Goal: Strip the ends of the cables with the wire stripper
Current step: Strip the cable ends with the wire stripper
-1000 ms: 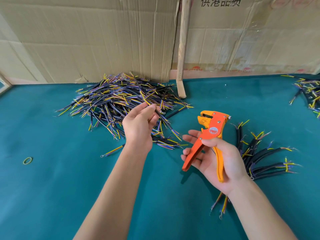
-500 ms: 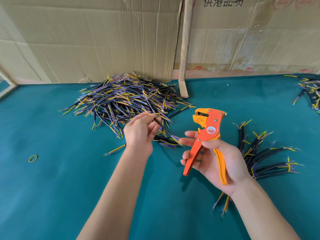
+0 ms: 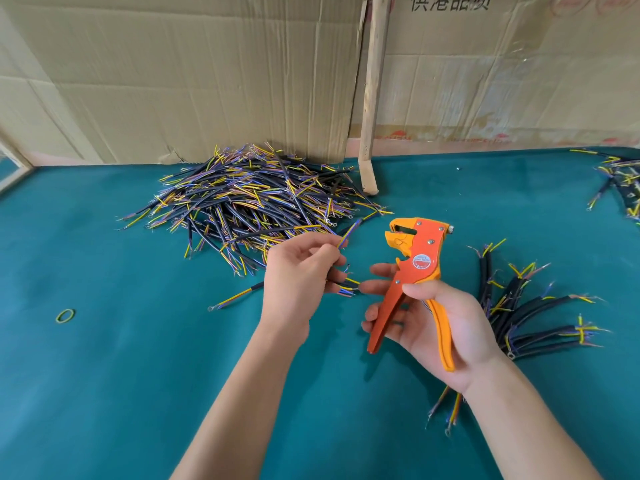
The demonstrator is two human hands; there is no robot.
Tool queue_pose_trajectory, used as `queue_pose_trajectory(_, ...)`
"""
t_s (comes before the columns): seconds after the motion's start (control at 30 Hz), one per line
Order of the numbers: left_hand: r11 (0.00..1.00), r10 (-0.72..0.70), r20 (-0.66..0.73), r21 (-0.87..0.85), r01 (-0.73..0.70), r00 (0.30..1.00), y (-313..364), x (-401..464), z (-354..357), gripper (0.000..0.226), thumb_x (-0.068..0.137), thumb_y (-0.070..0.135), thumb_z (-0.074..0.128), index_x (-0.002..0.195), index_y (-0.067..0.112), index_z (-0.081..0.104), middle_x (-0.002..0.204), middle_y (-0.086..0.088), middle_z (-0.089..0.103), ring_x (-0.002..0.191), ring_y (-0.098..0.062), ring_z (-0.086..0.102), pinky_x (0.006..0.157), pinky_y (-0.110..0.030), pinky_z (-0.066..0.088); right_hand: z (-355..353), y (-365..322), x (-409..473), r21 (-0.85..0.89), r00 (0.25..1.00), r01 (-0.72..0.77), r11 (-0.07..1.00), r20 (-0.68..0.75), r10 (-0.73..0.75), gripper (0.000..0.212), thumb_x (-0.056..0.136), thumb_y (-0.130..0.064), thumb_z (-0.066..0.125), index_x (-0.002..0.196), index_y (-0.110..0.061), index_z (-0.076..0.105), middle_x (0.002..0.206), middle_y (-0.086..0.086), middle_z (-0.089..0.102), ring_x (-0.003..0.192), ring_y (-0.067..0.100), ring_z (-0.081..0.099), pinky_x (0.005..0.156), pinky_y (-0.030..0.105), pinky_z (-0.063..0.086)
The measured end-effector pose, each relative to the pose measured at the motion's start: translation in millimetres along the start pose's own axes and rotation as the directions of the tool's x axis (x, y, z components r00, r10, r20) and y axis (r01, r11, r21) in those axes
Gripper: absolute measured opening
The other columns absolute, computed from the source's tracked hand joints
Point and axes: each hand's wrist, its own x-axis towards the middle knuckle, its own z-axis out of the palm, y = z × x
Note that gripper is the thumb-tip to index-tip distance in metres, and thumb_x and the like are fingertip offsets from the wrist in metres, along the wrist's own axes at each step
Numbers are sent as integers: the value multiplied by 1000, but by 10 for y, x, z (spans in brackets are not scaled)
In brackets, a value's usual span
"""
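Left hand (image 3: 298,282) has drawn back from the cable pile (image 3: 256,199) at the tabletop's far edge, pinching one cable (image 3: 348,233). Right hand (image 3: 436,327) grips the wire stripper (image 3: 415,268), handles spread. Insertion likely next.

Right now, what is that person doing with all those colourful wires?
A person is getting ready to strip cable ends. The left hand pinches one cable taken from the big pile of cables on the green table. The right hand holds the orange wire stripper, its jaws open and empty. The cable is not in the tool yet. A smaller bunch of cables lies to the right.
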Motion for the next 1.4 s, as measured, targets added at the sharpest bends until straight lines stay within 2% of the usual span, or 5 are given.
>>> queue_pose_trajectory(0.43,852,338,3,424,-308,941,-356,-85,83,24,92,4,56,88,23,70,79,10,69,75,-19,66,69,-35,54,22,16,6,-43,1000,-17,999,-23,16,54,76,-16,63,127,3,61,110,30,68,77,39,66,75,49,59)
queue_pose_trajectory(0.57,873,357,-36,368,-319,934,-387,-109,163,14,82,18,52,77,20,64,72,10,64,67,-9,56,62,-18,43,36,27,16,-71,999,-24,997,-42,21,55,77,-15,61,128,4,58,113,32,68,75,39,66,75,49,60)
queue_pose_trajectory(0.7,893,361,-89,321,-317,928,-470,-105,223,23,83,29,63,66,17,56,60,8,55,58,-8,47,58,-25,42,34,42,26,-93,999,-27,995,-40,23,56,78,-14,61,130,5,56,110,31,68,76,39,65,76,49,59)
queue_pose_trajectory(0.9,899,383,-149,290,-329,912,-547,-40,194,13,86,10,72,81,18,63,72,11,63,66,-9,57,63,-14,42,34,52,34,-112,997,-39,993,-67,32,53,78,-13,62,127,5,58,106,30,70,75,39,68,73,48,60)
queue_pose_trajectory(1.4,797,499,-89,438,-416,862,-594,22,184,15,95,2,59,95,15,66,87,3,59,83,-20,55,73,-41,49,57,26,-25,-250,989,-149,957,-29,146,37,78,-4,62,114,6,63,84,28,61,72,43,64,70,54,58)
